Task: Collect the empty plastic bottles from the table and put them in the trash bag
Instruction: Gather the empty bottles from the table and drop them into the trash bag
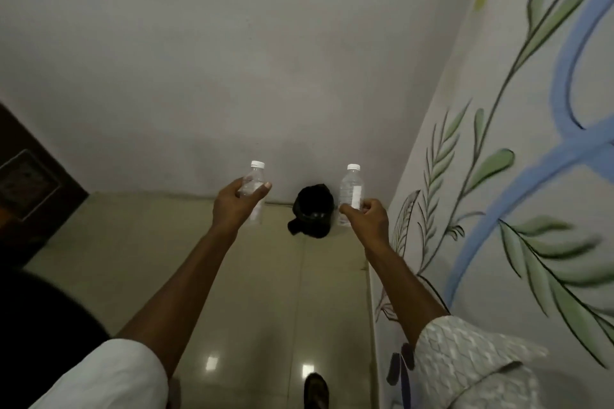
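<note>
My left hand [236, 203] grips a clear empty plastic bottle [254, 180] with a white cap, held upright around its middle. In my right hand [368, 216] is a second clear bottle [350, 189] with a white cap and a small label, pinched near its lower half. Both arms are stretched forward. Between the two bottles, on the floor against the far wall, sits a black trash bag [312, 209] with its mouth open upward. Both bottles hang in the air to either side of the bag, farther from the floor than it.
A plain pale wall [265, 60] closes the far end. On the right runs a wall painted with green leaves and blue bands [498, 176]. A dark wooden door [30, 183] stands at the left. The beige tiled floor [265, 292] is glossy; a shoe [315, 390] shows at the bottom.
</note>
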